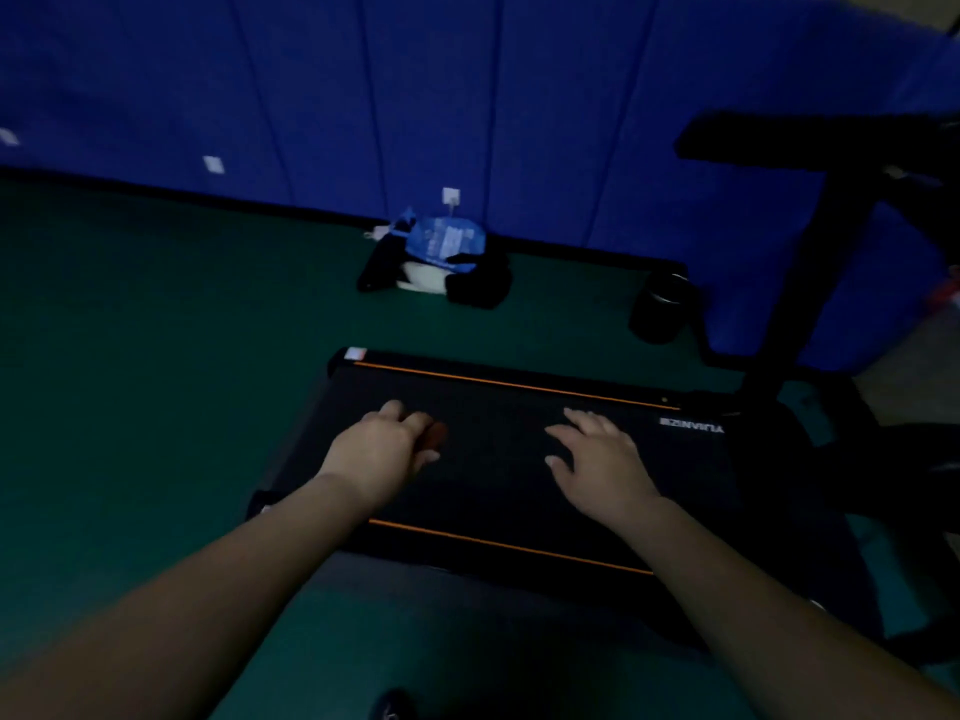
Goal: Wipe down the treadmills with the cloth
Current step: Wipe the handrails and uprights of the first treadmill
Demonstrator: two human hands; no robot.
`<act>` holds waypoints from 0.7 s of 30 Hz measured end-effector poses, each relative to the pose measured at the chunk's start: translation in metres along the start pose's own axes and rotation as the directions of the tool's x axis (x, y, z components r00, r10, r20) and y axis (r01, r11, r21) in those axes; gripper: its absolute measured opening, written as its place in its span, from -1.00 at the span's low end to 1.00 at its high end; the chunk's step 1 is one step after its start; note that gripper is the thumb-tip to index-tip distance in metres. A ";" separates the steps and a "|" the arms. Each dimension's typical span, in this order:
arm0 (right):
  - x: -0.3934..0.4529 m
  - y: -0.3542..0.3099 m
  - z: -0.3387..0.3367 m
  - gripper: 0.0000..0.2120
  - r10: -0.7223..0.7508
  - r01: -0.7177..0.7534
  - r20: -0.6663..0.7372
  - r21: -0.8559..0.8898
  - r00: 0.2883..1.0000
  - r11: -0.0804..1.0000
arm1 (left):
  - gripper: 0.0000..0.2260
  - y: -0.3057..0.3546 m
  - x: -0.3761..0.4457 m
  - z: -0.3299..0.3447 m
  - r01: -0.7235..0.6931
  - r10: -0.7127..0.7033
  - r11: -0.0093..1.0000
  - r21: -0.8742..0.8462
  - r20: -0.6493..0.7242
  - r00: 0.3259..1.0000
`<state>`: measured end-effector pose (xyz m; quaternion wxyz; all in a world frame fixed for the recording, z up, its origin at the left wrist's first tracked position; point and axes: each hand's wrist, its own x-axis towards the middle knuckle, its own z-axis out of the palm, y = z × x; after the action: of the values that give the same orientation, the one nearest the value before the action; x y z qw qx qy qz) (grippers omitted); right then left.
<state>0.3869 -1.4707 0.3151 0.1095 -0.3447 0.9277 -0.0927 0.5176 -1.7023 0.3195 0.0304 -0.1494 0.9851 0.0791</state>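
Note:
A black treadmill [519, 407] with two orange stripes along its belt lies across the green floor in front of me. My left hand [382, 449] is over the left part of the belt, its fingers curled round a small dark reddish thing [435, 434] that may be the cloth; the dim light hides what it is. My right hand [597, 449] lies flat on the belt with its fingers spread, holding nothing. The treadmill's upright post [800, 283] and handle [810, 140] rise at the right.
A blue plastic bag [441, 241] sits on dark bags and a white item by the blue padded wall [467, 96]. A dark cylindrical container [657, 309] stands beyond the treadmill's far edge. Green floor [156, 330] spreads to the left.

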 end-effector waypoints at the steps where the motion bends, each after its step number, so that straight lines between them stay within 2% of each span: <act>1: 0.002 -0.009 0.008 -0.55 -0.005 0.005 0.033 0.002 0.999 1.000 | -0.58 -0.012 -0.011 0.003 0.031 -0.031 0.999 -0.007 0.004 1.000; 10: 0.044 -0.149 0.062 -0.54 -0.084 0.084 0.128 0.009 0.988 0.996 | -0.56 -0.149 -0.096 0.015 0.233 -0.234 0.972 -0.038 -0.021 0.972; 14: 0.059 -0.234 0.096 -0.53 -0.102 0.101 0.155 0.015 0.983 0.995 | -0.62 -0.230 -0.132 0.011 0.305 -0.310 0.949 -0.075 -0.058 0.949; 21: 0.086 -0.348 0.140 -0.53 -0.124 0.126 0.223 0.005 0.967 0.992 | -0.70 -0.344 -0.173 0.011 0.400 -0.403 0.912 -0.089 -0.013 0.915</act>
<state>0.5762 -1.8007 0.2546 0.2053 -0.4113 0.8863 -0.0560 0.7855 -1.9750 0.2728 0.0244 -0.3510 0.9295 0.1106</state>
